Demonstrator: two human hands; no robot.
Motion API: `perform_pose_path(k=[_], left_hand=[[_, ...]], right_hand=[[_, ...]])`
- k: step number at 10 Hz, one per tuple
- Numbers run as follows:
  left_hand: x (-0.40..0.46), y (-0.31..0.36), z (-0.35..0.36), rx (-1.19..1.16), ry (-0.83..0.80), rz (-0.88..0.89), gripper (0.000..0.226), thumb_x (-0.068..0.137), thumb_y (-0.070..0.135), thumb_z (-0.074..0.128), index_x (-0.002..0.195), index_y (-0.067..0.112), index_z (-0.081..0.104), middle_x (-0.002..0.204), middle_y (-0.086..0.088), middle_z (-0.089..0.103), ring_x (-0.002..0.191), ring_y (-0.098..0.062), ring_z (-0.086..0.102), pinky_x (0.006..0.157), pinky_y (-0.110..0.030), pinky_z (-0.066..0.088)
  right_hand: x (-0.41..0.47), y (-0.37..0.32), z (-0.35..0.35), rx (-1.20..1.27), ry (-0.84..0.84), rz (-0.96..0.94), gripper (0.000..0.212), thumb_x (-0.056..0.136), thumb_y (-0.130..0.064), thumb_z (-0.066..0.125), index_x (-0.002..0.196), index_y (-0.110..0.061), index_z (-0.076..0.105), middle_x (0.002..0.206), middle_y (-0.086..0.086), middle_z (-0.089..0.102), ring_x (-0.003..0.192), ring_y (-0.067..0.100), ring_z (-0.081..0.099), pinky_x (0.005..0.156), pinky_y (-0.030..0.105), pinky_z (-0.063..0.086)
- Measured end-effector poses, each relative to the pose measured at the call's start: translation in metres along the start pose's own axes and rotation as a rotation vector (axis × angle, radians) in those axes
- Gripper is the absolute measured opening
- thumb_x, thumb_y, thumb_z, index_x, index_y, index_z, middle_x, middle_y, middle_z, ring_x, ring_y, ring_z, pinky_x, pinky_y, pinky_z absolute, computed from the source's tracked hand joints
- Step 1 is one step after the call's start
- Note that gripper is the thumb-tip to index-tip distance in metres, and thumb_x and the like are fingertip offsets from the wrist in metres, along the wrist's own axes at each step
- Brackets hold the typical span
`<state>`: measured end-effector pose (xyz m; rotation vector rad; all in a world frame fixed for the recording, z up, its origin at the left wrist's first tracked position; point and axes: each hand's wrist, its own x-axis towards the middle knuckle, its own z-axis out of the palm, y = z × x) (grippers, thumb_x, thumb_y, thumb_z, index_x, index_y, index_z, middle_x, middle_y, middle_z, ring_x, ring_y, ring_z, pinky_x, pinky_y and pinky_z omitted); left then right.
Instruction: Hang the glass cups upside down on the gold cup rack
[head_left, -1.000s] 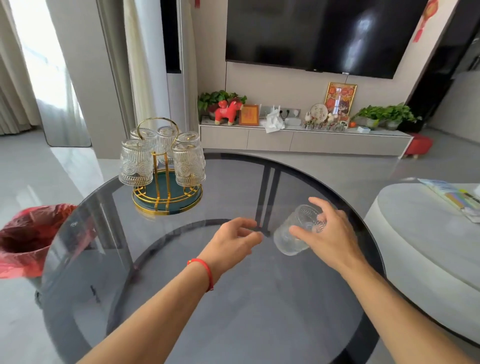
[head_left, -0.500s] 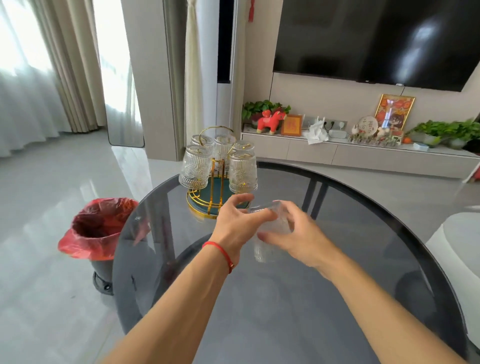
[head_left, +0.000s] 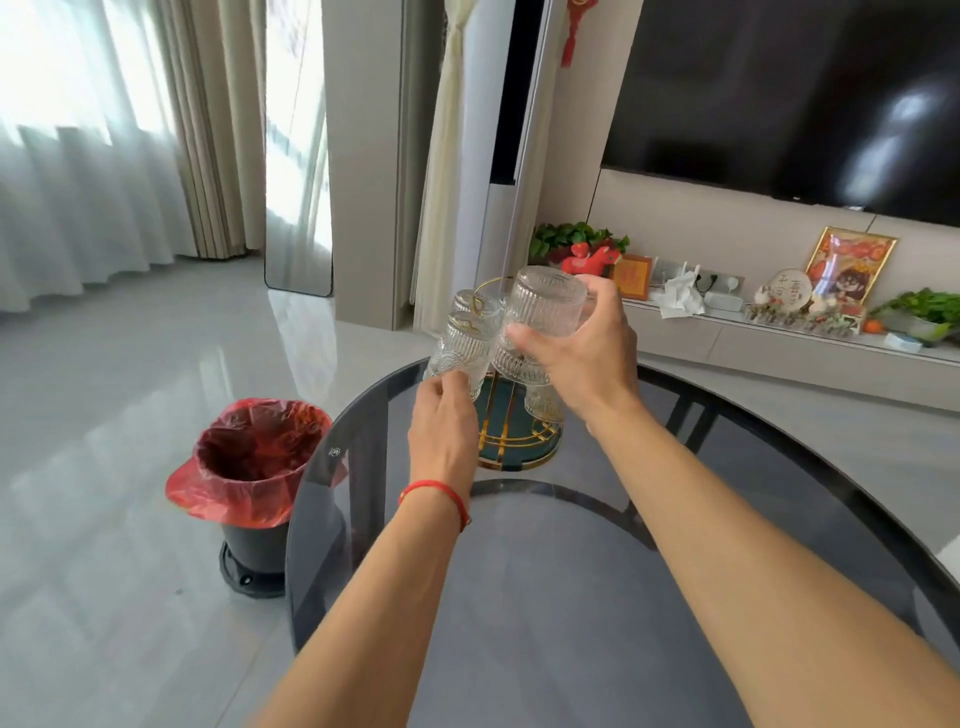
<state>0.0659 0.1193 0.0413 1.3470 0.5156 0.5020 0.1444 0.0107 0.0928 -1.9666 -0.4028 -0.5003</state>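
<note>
The gold cup rack (head_left: 511, 439) with its dark green round base stands at the far left of the round glass table (head_left: 597, 597). Several ribbed glass cups hang upside down on it. My right hand (head_left: 582, 353) grips another ribbed glass cup (head_left: 545, 301), turned bottom up, just above the rack's right side. My left hand (head_left: 444, 431) touches the lower edge of a hung cup (head_left: 462, 353) on the rack's left side; its fingertips are partly hidden behind the glass. The rack's gold ring handle shows behind the held cup.
A bin with a red bag (head_left: 249, 467) stands on the floor left of the table. Beyond the table are a low TV cabinet (head_left: 779, 343) with plants, frames and ornaments, a wall TV (head_left: 779, 93), and curtains (head_left: 104, 156) at left.
My right hand carried the cup from the table's middle up to the rack and turned it bottom up. My left hand let go of it and went to a hung cup. The view swung left.
</note>
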Motion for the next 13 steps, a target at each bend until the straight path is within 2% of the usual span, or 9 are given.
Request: perform_pose_path(k=[2,3,4,5,7,8,11,12,13], left_hand=[[0.016,-0.014,-0.012,0.080,0.038,-0.018,0.014,0.096,0.037,0.046,0.099,0.025,0.054,0.093,0.008,0.059,0.082,-0.009,0.055,0.079,-0.039,0.050],[0.019,-0.023,-0.018,0.224,-0.023,0.035,0.022,0.095,0.033,0.049,0.111,0.021,0.059,0.097,0.007,0.065,0.084,-0.009,0.058,0.071,-0.029,0.045],[0.017,-0.032,-0.020,0.335,-0.101,0.063,0.026,0.092,0.020,0.055,0.115,0.018,0.065,0.103,0.000,0.069,0.086,-0.012,0.063,0.070,-0.025,0.046],[0.016,-0.034,-0.021,0.324,-0.087,0.066,0.023,0.091,0.013,0.056,0.111,0.017,0.068,0.091,0.001,0.069,0.076,-0.003,0.061,0.060,-0.017,0.043],[0.020,-0.037,-0.022,0.339,-0.064,0.084,0.022,0.093,0.012,0.057,0.113,0.015,0.067,0.102,-0.007,0.071,0.076,-0.003,0.059,0.058,-0.015,0.042],[0.020,-0.037,-0.022,0.337,-0.059,0.083,0.023,0.094,0.012,0.057,0.114,0.014,0.066,0.103,-0.008,0.071,0.076,-0.005,0.060,0.057,-0.016,0.043],[0.019,-0.036,-0.017,0.341,-0.053,0.077,0.021,0.091,0.011,0.057,0.109,0.016,0.066,0.095,-0.004,0.070,0.076,-0.006,0.061,0.060,-0.019,0.044],[0.016,-0.033,-0.018,0.336,-0.054,0.101,0.019,0.088,0.010,0.057,0.103,0.019,0.066,0.083,0.002,0.070,0.073,-0.006,0.062,0.058,-0.020,0.044],[0.009,-0.025,-0.019,0.318,-0.030,0.131,0.020,0.085,0.011,0.057,0.099,0.021,0.068,0.079,0.004,0.071,0.068,-0.005,0.062,0.055,-0.020,0.041]], right_hand=[[0.013,0.014,0.020,-0.088,-0.030,0.005,0.092,0.070,-0.046,0.091,0.145,-0.021,0.044,0.133,0.002,0.057,0.115,0.013,0.049,0.084,0.018,0.037],[0.011,0.016,0.027,-0.121,-0.061,-0.055,0.092,0.073,-0.042,0.089,0.150,-0.027,0.040,0.138,0.003,0.059,0.120,0.018,0.051,0.094,0.030,0.041],[0.011,0.017,0.034,-0.251,-0.096,-0.146,0.079,0.076,-0.045,0.085,0.146,-0.033,0.050,0.135,0.000,0.065,0.123,0.022,0.054,0.109,0.047,0.041],[0.011,0.023,0.039,-0.348,-0.070,-0.096,0.074,0.074,-0.056,0.083,0.140,-0.033,0.058,0.125,0.003,0.068,0.130,0.028,0.048,0.111,0.052,0.034],[0.005,0.047,0.048,-0.424,-0.055,-0.158,0.070,0.068,-0.061,0.086,0.126,-0.028,0.064,0.111,-0.006,0.054,0.133,0.024,0.038,0.112,0.048,0.022],[0.006,0.052,0.054,-0.491,-0.051,-0.191,0.068,0.069,-0.066,0.082,0.122,-0.027,0.065,0.119,-0.005,0.068,0.131,0.024,0.044,0.115,0.047,0.020],[0.003,0.055,0.055,-0.668,-0.088,-0.204,0.078,0.081,-0.076,0.065,0.131,-0.017,0.060,0.146,0.008,0.053,0.143,0.031,0.038,0.120,0.055,0.020],[-0.004,0.058,0.048,-0.672,-0.138,-0.204,0.081,0.092,-0.071,0.053,0.152,-0.018,0.045,0.161,0.011,0.040,0.154,0.030,0.026,0.125,0.057,0.011],[-0.021,0.061,0.026,-0.580,-0.078,-0.232,0.065,0.101,-0.050,0.053,0.156,-0.017,0.043,0.164,0.011,0.038,0.156,0.029,0.025,0.126,0.058,0.007]])
